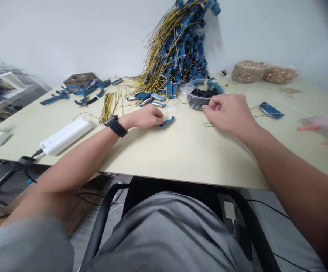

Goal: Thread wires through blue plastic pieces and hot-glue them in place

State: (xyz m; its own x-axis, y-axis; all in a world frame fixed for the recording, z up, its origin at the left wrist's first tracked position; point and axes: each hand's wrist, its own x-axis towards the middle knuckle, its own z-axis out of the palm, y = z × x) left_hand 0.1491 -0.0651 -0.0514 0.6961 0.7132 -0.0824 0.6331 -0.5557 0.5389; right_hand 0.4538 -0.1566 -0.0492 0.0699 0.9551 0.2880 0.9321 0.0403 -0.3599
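My left hand [148,116], with a black watch on its wrist, is closed at the near left of the table. Its fingertips grip one end of a small curved blue plastic piece [167,122] lying low over the tabletop. My right hand [228,112] is curled in a pinch in front of a clear round tub [198,102] of small black parts [205,93]. Whatever its fingertips hold is hidden. Thin wire ends [208,123] show beside that hand. To its right lies a blue piece with wires [271,110].
A tall heap of blue pieces with yellow and black wires [178,49] leans at the wall. Pliers [86,101], a yellow wire bundle [109,107] and a white power strip [67,136] lie left. Bags of tan bits [249,71] and a pink-handled tool [322,130] are right.
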